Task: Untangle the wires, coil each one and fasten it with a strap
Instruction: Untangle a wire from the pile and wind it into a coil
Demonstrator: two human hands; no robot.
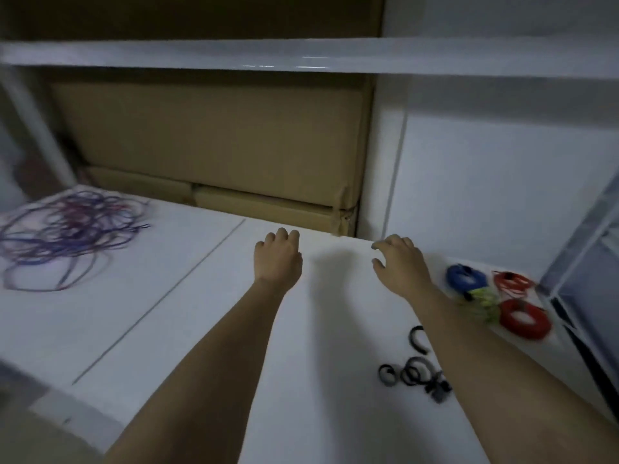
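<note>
Spanning most of the view, a white table (201,329) was seen, with a thin dark seam running diagonally across its left part. Behind it, brown cardboard boxes (207,145) were stacked under a white shelf (301,58); no print or label could be read on them, and no writing was legible anywhere, the whole picture being motion-blurred.

A tangled heap of wires (67,236), purple, blue and some red, was spread at the table's far left, well apart from both hands; single strands could not be told apart.

Both forearms were stretched toward the far edge. The left hand (278,259) was held with fingers loosely curled, grasping nothing. The right hand (400,266) was spread, relaxed, also holding nothing.

Right of the right arm, finished coils were grouped: a red coil (524,318), a blue coil (465,277), a thinner red coil (512,281), and a yellow-green coil (482,301) partly hidden by the arm.

Black straps (413,371) were lying near the right forearm, some rolled into loops; their count was unclear.
</note>
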